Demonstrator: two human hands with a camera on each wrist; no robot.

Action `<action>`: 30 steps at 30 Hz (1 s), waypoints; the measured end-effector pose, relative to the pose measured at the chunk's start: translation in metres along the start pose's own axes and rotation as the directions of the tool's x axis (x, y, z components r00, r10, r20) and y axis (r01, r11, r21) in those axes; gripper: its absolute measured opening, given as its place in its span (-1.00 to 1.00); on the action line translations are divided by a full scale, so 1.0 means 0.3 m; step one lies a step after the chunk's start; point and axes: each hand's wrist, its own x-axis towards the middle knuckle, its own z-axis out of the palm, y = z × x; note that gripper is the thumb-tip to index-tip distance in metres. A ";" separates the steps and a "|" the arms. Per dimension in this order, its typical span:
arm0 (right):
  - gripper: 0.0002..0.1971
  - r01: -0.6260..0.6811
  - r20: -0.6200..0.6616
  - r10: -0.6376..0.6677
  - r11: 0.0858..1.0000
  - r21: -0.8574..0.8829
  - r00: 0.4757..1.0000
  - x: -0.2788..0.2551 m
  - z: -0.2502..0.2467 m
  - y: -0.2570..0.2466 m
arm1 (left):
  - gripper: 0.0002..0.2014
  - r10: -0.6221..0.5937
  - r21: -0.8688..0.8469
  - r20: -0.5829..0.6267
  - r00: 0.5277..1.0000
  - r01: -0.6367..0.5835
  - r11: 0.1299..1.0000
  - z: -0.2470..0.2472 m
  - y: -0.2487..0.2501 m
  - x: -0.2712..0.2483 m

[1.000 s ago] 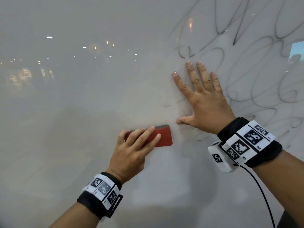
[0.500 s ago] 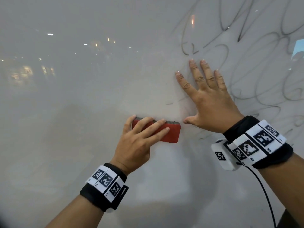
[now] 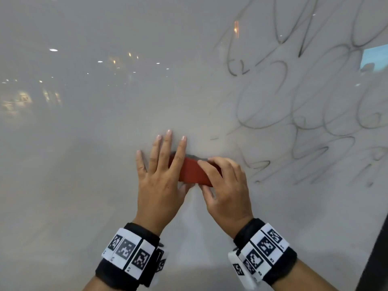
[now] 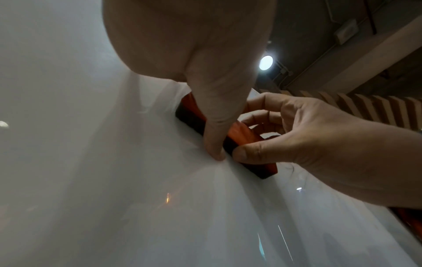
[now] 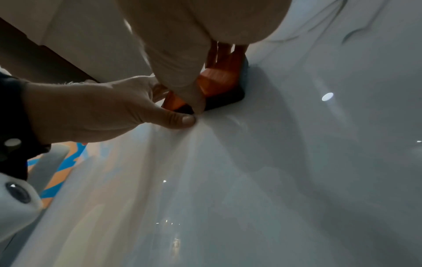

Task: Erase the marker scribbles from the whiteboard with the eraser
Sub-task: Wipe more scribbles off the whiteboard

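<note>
The whiteboard point(image 3: 100, 164) fills the head view, and grey marker scribbles point(image 3: 294, 114) cover its right part. A red eraser point(image 3: 192, 173) with a dark felt face lies against the board, just left of the lowest scribbles. My right hand point(image 3: 226, 190) grips its right end, fingers curled over the top edge and thumb under the lower edge. My left hand point(image 3: 159, 185) lies over the left end with straight, spread fingers reaching past it onto the board. In the left wrist view the left thumb point(image 4: 214, 142) presses at the eraser point(image 4: 243, 134)'s lower edge beside the right thumb.
The left half of the board is wiped and shows only ceiling-light reflections point(image 3: 53, 50). A dark edge point(image 3: 375, 259) borders the board at the lower right. Both wrists wear black bands with marker tags, and a camera point(image 5: 16, 195) shows on the left wrist.
My right hand left its flat rest on the board and came down to grip the eraser's right end. My left hand's fingers straightened over the eraser, which shifted right and up.
</note>
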 end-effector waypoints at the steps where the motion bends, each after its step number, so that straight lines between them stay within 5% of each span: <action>1: -0.44 0.006 0.008 -0.006 1.000 -0.014 1.000 -0.001 0.003 0.003 | 0.04 -0.019 0.019 0.007 1.000 0.019 1.000 0.005 -0.003 0.001; 6: -0.43 -0.093 -0.108 0.091 0.996 -0.010 0.990 0.004 0.002 0.043 | 0.28 -0.102 0.039 0.031 0.994 0.101 0.994 0.018 -0.002 0.005; 10: -0.38 -0.188 -0.126 0.191 0.981 0.036 0.973 -0.032 0.046 -0.007 | 0.20 -0.111 0.066 0.062 0.992 0.107 0.992 0.018 0.012 0.004; 14: -0.40 -0.094 -0.090 0.094 0.996 0.010 0.992 -0.064 0.042 0.030 | 0.17 -0.128 0.079 0.094 0.987 0.121 0.990 0.011 0.019 -0.001; 19: -0.44 -0.265 -0.221 0.273 0.962 0.065 0.936 -0.087 0.050 0.039 | 0.20 -0.187 0.059 0.117 0.975 0.181 0.982 0.002 0.055 0.007; 24: -0.42 -0.146 -0.132 0.147 0.989 0.019 0.980 -0.102 0.002 0.110 | 0.22 -0.241 0.033 0.143 0.960 0.239 0.970 0.000 0.098 0.025; 28: -0.41 -0.339 -0.271 0.342 0.939 0.057 0.900 -0.114 0.007 0.126 | 0.21 -0.284 -0.011 0.151 0.947 0.289 0.957 0.010 0.136 0.029; 30: -0.42 -0.317 -0.216 0.325 0.946 0.069 0.921 -0.127 0.029 0.081 | 0.20 -0.302 -0.042 0.152 0.941 0.311 0.949 0.018 0.149 0.030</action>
